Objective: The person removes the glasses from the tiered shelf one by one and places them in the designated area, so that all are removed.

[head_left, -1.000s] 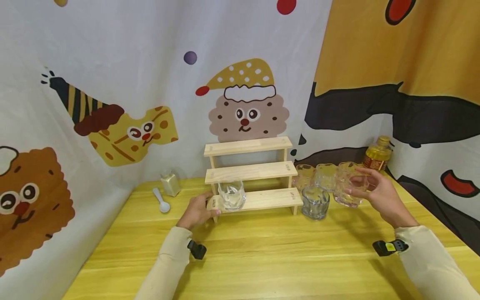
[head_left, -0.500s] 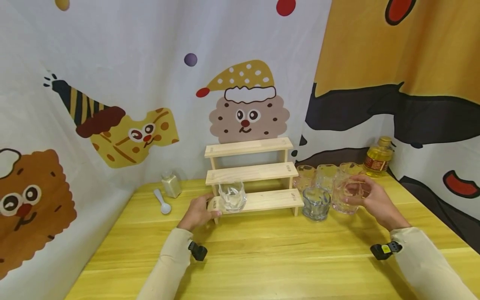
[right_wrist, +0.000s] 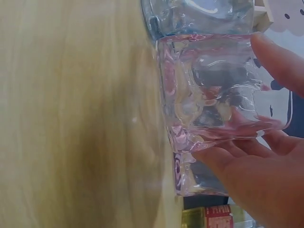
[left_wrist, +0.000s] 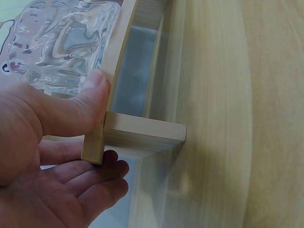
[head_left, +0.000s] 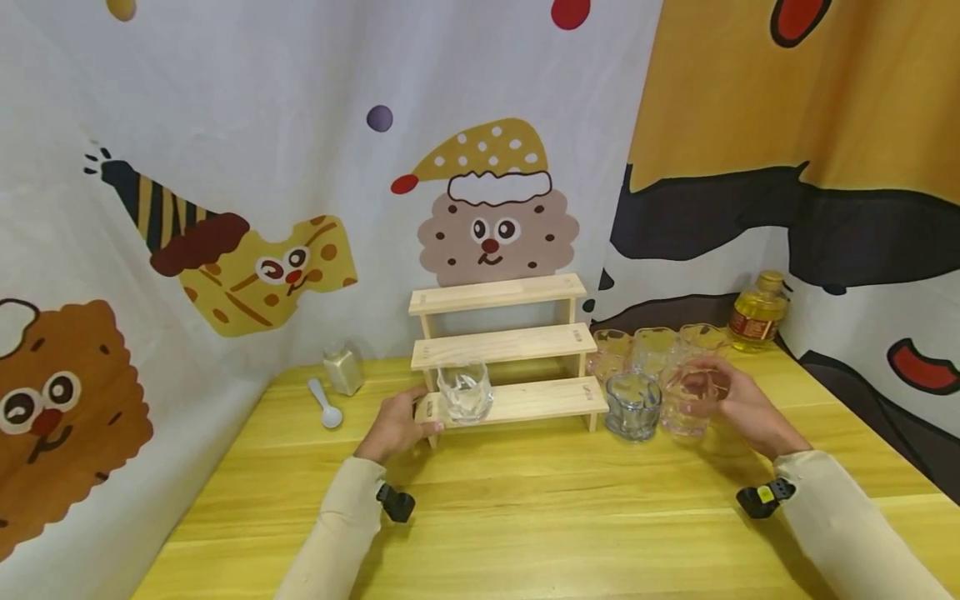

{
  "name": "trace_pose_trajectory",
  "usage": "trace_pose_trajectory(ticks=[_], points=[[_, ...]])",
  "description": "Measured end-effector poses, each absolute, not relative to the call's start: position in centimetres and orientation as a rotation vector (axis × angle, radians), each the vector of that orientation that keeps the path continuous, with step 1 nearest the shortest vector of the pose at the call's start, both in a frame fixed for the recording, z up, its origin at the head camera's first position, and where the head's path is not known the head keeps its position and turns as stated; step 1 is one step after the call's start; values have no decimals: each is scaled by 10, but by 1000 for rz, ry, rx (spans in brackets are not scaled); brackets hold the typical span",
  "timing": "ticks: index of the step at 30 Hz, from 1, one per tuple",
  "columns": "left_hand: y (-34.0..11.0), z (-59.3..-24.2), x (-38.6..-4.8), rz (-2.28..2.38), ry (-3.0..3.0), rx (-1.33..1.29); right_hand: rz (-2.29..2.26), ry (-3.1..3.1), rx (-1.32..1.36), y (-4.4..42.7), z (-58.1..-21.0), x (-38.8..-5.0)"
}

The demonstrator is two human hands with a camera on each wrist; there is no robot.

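A three-step wooden rack [head_left: 517,343] stands by the back wall. My left hand [head_left: 395,425] grips the left end of its lowest board [left_wrist: 114,61], thumb at the edge and fingers below. A clear glass [head_left: 465,392] sits on that board near the thumb. My right hand [head_left: 746,407] holds a pinkish clear glass [right_wrist: 221,90] between thumb and fingers, right of the rack. A bluish-grey glass [head_left: 633,407] stands just left of it, close to the rack's right leg. Whether the pinkish glass touches the table cannot be told.
Several more clear glasses [head_left: 655,350] stand behind, along the wall. An oil bottle [head_left: 756,315] is in the back right corner. At the left are a small jar [head_left: 342,369] with pale contents and a white spoon [head_left: 326,404], both on the wooden table [head_left: 525,517].
My right hand has brought the pinkish glass left and toward me, beside the bluish-grey glass. My left hand keeps its grip on the rack.
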State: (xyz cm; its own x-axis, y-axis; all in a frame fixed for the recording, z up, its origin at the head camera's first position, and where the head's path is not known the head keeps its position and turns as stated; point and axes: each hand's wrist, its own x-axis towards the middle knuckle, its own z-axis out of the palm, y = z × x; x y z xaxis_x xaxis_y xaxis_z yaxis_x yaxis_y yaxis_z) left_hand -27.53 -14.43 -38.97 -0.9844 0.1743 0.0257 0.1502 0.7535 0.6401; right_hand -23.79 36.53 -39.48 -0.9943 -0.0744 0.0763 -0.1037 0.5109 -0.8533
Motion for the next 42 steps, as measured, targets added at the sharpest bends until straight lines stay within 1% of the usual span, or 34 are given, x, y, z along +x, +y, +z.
trace_pose_trajectory(ticks=[9,20,24,27,31,36,38,42], points=[[-144,-390,-275,1081,2912,278,1611,-2690,209,369,-401,-242],[-145,-391,-273,1104,2916,296,1469,-2794,299,373,-402,-245],[-145,-392,-274,1117,2907,293,1422,-2835,324,370,-395,-244],[-145,-392,-274,1120,2901,291,1267,-2888,302,364,-383,-240],[-143,-395,-272,1119,2884,295,932,-2907,303,346,-364,-228],[-144,-395,-271,1120,2874,297,619,-2696,427,301,-351,-220],[-145,-393,-272,1111,2874,301,586,-2606,483,279,-349,-221],[-146,-391,-276,1080,2882,308,679,-2515,607,240,-349,-226]])
